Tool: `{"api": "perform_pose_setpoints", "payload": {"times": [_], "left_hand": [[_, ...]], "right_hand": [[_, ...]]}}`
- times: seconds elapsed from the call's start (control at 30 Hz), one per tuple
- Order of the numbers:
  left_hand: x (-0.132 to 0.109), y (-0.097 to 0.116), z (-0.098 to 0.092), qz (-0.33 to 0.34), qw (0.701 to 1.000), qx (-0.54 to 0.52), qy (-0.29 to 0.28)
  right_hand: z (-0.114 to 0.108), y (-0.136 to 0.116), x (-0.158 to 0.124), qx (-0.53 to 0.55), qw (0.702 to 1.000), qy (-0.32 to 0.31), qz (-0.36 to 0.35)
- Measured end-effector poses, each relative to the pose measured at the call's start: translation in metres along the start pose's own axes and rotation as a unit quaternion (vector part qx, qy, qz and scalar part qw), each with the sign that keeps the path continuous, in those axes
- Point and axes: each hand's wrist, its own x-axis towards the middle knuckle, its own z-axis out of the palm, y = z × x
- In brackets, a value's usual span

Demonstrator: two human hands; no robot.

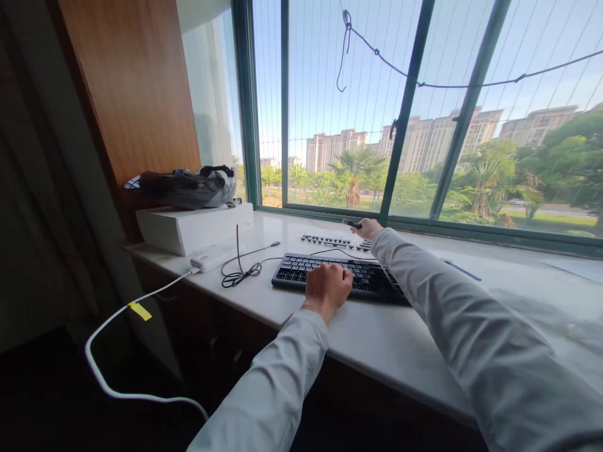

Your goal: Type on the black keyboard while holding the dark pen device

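Observation:
A black keyboard (292, 267) lies on the white sill, some of its key positions showing bare. My left hand (328, 287) is closed in a fist over its front middle, knuckles up; whatever the fingers hold, if anything, is hidden. Beyond the keyboard, my right hand (368, 230) is closed on a small black tool with a thin, pale wire-like end, which looks like a keycap puller (352, 223), pointing left. Loose black keycaps (325, 240) lie in rows behind the keyboard, just below and left of my right hand. My right forearm covers the keyboard's right end.
A coiled black cable (241, 275) lies left of the keyboard. Farther left are a white power strip (211, 257) with a hanging white cord and a white box (195, 227) bearing a dark plastic-wrapped item. Right of my arm lies a thin blue stick (462, 270). Windows stand behind.

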Motion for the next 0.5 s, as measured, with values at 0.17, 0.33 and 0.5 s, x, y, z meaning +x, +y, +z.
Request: {"api": "perform_pose_setpoints", "payload": {"times": [0.17,0.33,0.5], "left_hand": [[-0.002,0.002,-0.004,0.015,1.000,0.002,0.013],[-0.006,0.004,-0.010,0.026,1.000,0.007,0.008],[-0.008,0.004,-0.011,0.055,0.998,0.009,0.013]], "right_hand": [[-0.022,-0.017,-0.036,0.040,0.998,0.022,-0.044],[-0.027,-0.030,-0.089,0.069,0.993,0.045,-0.081],[-0.026,-0.036,-0.140,0.095,0.989,0.070,-0.092]]}}
